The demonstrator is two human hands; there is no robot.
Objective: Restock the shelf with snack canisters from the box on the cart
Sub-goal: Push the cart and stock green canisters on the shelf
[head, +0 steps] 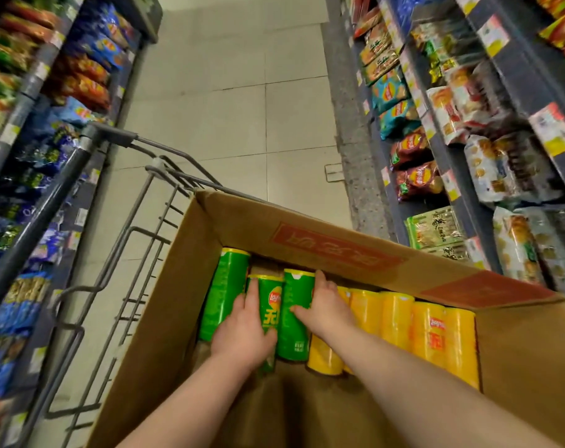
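Your left hand (242, 331) wraps the green logo can (271, 303) — your right hand (323, 307) clasps the next green can (295, 334), both toward the box's (165, 302) far-left corner.

green canisters (224, 292): 3 | yellow canisters (396, 318): 5 | box (242, 221): 1 | cart (58, 187): 1

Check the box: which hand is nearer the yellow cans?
Right. The right hand grips the right green can, right beside the yellow cans. The left hand grips the middle green can, one can farther left.
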